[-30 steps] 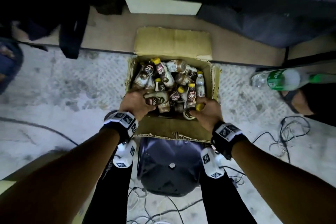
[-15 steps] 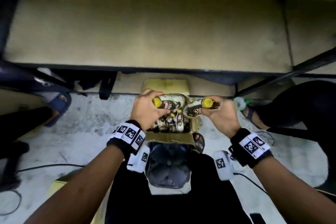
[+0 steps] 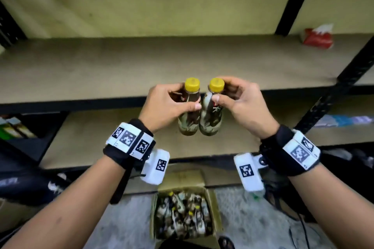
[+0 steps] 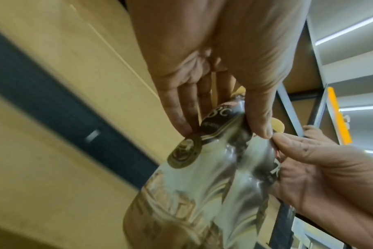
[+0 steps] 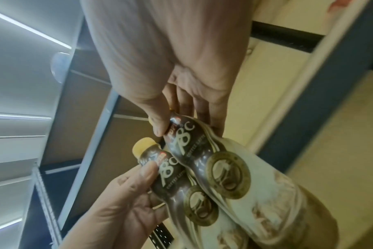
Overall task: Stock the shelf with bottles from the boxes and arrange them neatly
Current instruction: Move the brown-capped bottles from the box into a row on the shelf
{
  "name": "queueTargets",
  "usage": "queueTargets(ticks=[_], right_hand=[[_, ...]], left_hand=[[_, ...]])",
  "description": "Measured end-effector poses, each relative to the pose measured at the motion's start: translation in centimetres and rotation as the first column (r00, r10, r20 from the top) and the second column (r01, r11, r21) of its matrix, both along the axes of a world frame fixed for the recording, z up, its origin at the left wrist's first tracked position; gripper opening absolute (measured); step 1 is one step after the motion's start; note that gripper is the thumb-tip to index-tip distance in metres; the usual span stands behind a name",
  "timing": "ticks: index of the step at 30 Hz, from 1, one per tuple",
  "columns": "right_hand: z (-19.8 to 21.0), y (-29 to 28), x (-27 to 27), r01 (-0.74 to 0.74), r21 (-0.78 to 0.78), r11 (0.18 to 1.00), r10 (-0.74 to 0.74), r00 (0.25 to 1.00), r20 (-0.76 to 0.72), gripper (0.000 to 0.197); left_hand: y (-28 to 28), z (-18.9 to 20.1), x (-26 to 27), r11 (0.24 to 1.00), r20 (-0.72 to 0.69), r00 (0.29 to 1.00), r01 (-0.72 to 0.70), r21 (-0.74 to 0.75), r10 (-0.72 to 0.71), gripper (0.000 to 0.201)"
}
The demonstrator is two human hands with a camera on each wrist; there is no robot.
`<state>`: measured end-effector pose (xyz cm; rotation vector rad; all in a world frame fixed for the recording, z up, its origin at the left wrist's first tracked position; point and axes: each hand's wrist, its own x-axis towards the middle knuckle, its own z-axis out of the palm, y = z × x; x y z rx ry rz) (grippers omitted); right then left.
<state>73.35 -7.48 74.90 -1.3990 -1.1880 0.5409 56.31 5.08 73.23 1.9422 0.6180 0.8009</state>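
Two small coffee bottles with yellow caps and brown-and-cream labels hang upright side by side in front of the wooden shelf board, just off its front edge. My left hand pinches the neck of the left bottle. My right hand pinches the neck of the right bottle. The bottles touch. The left wrist view shows the left bottle between thumb and fingers. In the right wrist view the right bottle is held the same way. Below on the floor, an open cardboard box holds several more bottles.
A red and white pack lies on the shelf at the far right. Black posts frame the shelf on the right. A lower shelf runs beneath, with small items at its left. Cables lie on the floor at right.
Both hands took one bottle each out of the box and lifted them up to the shelf. The bottles have turned upright and come together.
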Motion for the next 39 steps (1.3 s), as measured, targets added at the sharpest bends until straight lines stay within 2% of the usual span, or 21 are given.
queueTargets(ticks=[3, 8, 12, 16, 18, 19, 21, 22, 24, 27, 31, 34, 37, 39], right_hand=[[3.1, 2.5, 0.6, -0.003, 0.076, 0.997, -0.001, 0.998, 0.062, 0.033], [6.1, 7.2, 1.6, 0.018, 0.138, 0.990, -0.030, 0.995, 0.091, 0.031], [5.4, 11.0, 2.1, 0.029, 0.084, 0.996, -0.037, 0.994, 0.100, 0.029], [4.2, 13.2, 2.7, 0.070, 0.037, 0.997, -0.073, 0.994, 0.087, 0.031], [4.3, 13.5, 3.4, 0.028, 0.017, 0.999, -0.030, 0.992, 0.125, 0.031], [4.5, 13.4, 3.8, 0.004, -0.013, 1.000, -0.002, 0.981, 0.196, 0.032], [4.6, 13.3, 5.0, -0.011, -0.150, 0.989, 0.074, 0.905, 0.419, 0.038], [4.5, 13.4, 5.5, -0.010, -0.229, 0.973, 0.122, 0.866, 0.484, 0.042], [4.3, 13.8, 6.2, -0.045, -0.318, 0.947, 0.196, 0.864, 0.463, 0.048], [3.8, 14.8, 6.5, -0.078, -0.311, 0.947, 0.217, 0.870, 0.442, 0.048], [3.7, 16.4, 5.8, -0.153, -0.302, 0.941, 0.278, 0.859, 0.431, 0.048], [3.9, 18.5, 4.0, -0.194, -0.313, 0.930, 0.325, 0.833, 0.447, 0.048], [4.0, 22.1, 0.8, -0.222, -0.326, 0.919, 0.361, 0.805, 0.470, 0.047], [4.2, 25.0, -2.2, -0.229, -0.341, 0.912, 0.380, 0.786, 0.488, 0.049]], left_hand=[[1.9, 3.2, 0.8, 0.998, 0.045, 0.998, -0.036, 0.051, 0.034, 0.028], [5.2, 6.1, 2.3, 0.971, 0.095, 0.977, -0.201, 0.127, 0.190, 0.033], [7.7, 6.1, 4.0, 0.941, 0.047, 0.951, -0.310, 0.140, 0.306, 0.035], [9.7, 4.7, 5.0, 0.922, 0.028, 0.926, -0.378, 0.077, 0.377, 0.040], [10.3, 4.4, 5.0, 0.919, 0.018, 0.922, -0.388, 0.077, 0.387, 0.041], [10.4, 4.5, 4.9, 0.920, 0.012, 0.923, -0.385, 0.077, 0.385, 0.043], [10.3, 5.0, 4.6, 0.929, 0.016, 0.931, -0.364, 0.067, 0.364, 0.045], [10.2, 5.3, 4.5, 0.935, 0.012, 0.937, -0.348, 0.071, 0.348, 0.042], [9.9, 5.7, 4.5, 0.934, -0.029, 0.938, -0.340, 0.106, 0.345, 0.036], [9.6, 5.7, 4.4, 0.921, -0.063, 0.923, -0.370, 0.121, 0.379, 0.035], [10.2, 5.3, 3.4, 0.902, -0.032, 0.902, -0.431, 0.003, 0.431, 0.036], [11.7, 5.1, 1.5, 0.886, -0.026, 0.887, -0.462, -0.037, 0.461, 0.038], [14.2, 5.4, -1.6, 0.850, -0.049, 0.850, -0.526, -0.028, 0.525, 0.052], [16.5, 5.4, -4.4, 0.816, -0.060, 0.815, -0.578, -0.022, 0.576, 0.051]])
